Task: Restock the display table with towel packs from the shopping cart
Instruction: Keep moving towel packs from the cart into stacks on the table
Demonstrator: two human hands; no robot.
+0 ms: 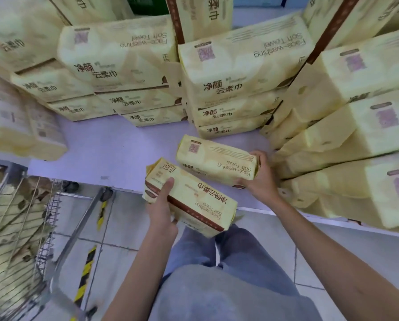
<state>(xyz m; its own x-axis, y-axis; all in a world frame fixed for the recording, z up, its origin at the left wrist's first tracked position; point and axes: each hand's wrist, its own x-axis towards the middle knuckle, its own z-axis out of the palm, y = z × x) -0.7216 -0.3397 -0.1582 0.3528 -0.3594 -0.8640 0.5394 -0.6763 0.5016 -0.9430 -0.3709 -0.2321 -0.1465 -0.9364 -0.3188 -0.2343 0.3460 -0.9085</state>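
**Two towel packs held at the table edge**

At the far left, the wire shopping cart [52, 212] is seen, and more cream spare packs [8, 216] are lying inside it. Next to it, one towel pack [194, 195] is grasped by the left hand [161, 207]: the thumb is laid on the top face and the fingers are wrapped under the short end. This pack is held in the air, over the front edge of the display table [115, 144]. A second pack [217, 161] is clasped at its short end by the right hand [262, 179], above the pale, smooth table top. Whether it already rests there cannot be told. Behind and to the right, stacks [356, 126] of the same goods are piled in layers.

The packs are judged to be light and soft. Each is a brick shape wrapped in thin, glossy film, which dents under the fingers and may slip. A pack is best taken at a short end or across the narrow side. Only moderate pressure should be used, so that the wrapper is not creased.
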